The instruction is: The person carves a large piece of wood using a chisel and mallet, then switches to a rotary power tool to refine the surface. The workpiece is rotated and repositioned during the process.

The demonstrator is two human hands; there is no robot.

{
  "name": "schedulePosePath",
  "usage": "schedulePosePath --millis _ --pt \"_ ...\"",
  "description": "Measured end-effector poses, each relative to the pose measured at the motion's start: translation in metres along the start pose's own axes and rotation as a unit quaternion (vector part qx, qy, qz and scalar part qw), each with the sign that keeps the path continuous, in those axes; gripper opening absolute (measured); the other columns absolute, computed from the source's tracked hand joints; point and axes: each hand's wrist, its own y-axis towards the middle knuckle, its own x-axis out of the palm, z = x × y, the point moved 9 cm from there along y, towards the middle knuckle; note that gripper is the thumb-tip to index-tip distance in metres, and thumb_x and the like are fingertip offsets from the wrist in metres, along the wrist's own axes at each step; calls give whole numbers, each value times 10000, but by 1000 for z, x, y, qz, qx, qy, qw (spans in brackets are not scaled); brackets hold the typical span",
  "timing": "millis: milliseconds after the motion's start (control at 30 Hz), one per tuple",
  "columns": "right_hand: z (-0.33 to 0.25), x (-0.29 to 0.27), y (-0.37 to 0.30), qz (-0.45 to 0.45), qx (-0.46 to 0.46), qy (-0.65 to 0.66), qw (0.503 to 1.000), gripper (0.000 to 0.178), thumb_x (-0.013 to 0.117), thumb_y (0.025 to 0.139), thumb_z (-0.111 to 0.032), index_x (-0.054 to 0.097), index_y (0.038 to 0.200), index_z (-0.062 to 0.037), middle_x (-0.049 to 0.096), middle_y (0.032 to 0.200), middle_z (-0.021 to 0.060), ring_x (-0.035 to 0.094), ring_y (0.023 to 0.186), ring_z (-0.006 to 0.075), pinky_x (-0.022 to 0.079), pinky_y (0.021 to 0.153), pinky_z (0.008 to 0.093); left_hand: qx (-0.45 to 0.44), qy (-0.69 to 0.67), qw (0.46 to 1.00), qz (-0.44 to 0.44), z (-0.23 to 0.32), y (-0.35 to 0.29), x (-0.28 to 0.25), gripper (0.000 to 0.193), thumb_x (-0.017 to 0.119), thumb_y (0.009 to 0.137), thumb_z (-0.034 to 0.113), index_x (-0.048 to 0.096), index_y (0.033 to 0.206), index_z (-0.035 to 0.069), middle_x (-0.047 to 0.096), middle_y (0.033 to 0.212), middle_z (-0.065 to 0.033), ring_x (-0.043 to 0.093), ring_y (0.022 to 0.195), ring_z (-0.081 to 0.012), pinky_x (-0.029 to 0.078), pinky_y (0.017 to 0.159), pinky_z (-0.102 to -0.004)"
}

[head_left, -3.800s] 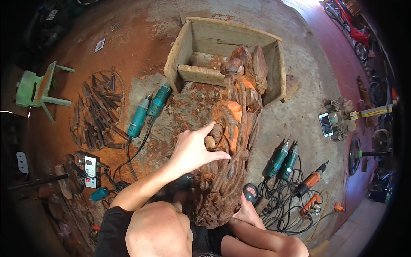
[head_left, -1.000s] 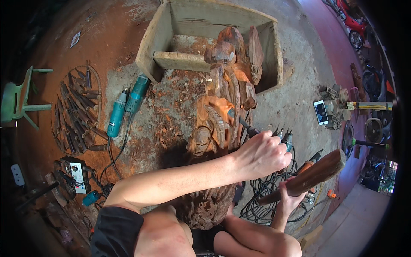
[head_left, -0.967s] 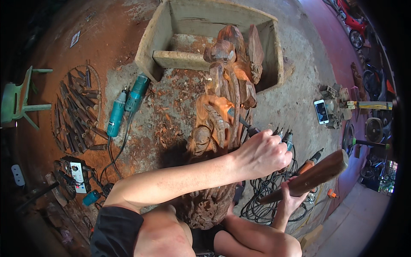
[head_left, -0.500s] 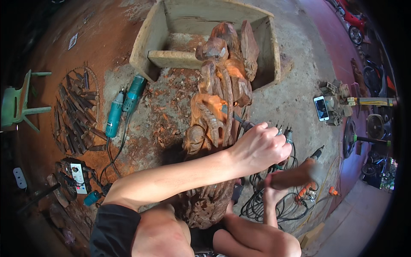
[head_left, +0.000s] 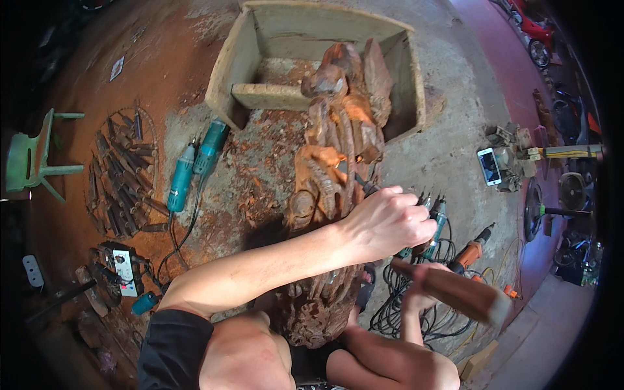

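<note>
A long brown wood carving (head_left: 314, 185) with deep curved relief lies lengthwise between my legs, its far end resting inside a box. My left arm crosses over it. My left hand (head_left: 393, 224) is closed around the handle of a chisel (head_left: 368, 187), whose blade points at a hollow in the carving's right side; my fist hides most of the handle. Lower right, my right hand (head_left: 424, 287) grips a wooden mallet (head_left: 465, 294), slightly blurred and held apart from the chisel.
A box (head_left: 419, 78) stands at the far side. Teal power tools (head_left: 182, 179) lie left, beside many chisels (head_left: 120, 185). More corded tools, an orange grinder (head_left: 469, 253) and tangled black cables (head_left: 390, 299) lie right, near a phone (head_left: 489, 167). A green chair (head_left: 29, 159) stands far left.
The mallet in my right hand has swung down and to the right, away from the chisel. My left hand keeps its hold on the chisel. The whole view has shifted slightly.
</note>
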Motion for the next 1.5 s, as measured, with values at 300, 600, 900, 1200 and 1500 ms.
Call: schedulePosePath --millis 300,600,900,1200,1500 --pt "4 21 -11 -50 -38 -13 998 484 806 783 -75 541 1183 -10 616 1100 92 622 925 209 505 886 380 -4 -7 1000 -20 -5 -4 -12 130 694 784 170 577 743 131 516 675 13 580 680 -158 466 617 -318" --pt "-4 12 -8 -130 -48 -95 986 633 805 668 -43 554 1248 -29 677 1077 170 687 953 370 563 826 407 0 20 996 -85 -2 9 -8 217 769 712 53 555 690 83 556 676 -34 582 648 -204 444 596 -345" --pt "-13 -45 -80 -303 222 82 923 655 789 749 -96 507 1333 -6 659 1157 195 660 1089 303 510 947 376 102 -74 989 -79 79 57 -43 364 786 801 69 485 597 94 450 545 -27 473 481 -200 371 485 -340" --pt "-188 -83 -17 -353 -126 107 921 561 723 869 -158 514 1366 -3 636 1235 159 612 1170 238 464 1023 356 -533 -162 828 61 -121 -130 -140 470 773 905 361 639 1237 57 666 979 -64 611 776 -134 504 676 -242" --pt "-20 -62 -125 -304 415 271 814 485 657 990 -221 520 1399 0 613 1313 123 564 1251 172 419 1099 335 -478 -220 849 -48 -85 -197 -80 878 982 640 273 528 1291 -101 544 1303 -116 553 1136 -196 466 952 -301"
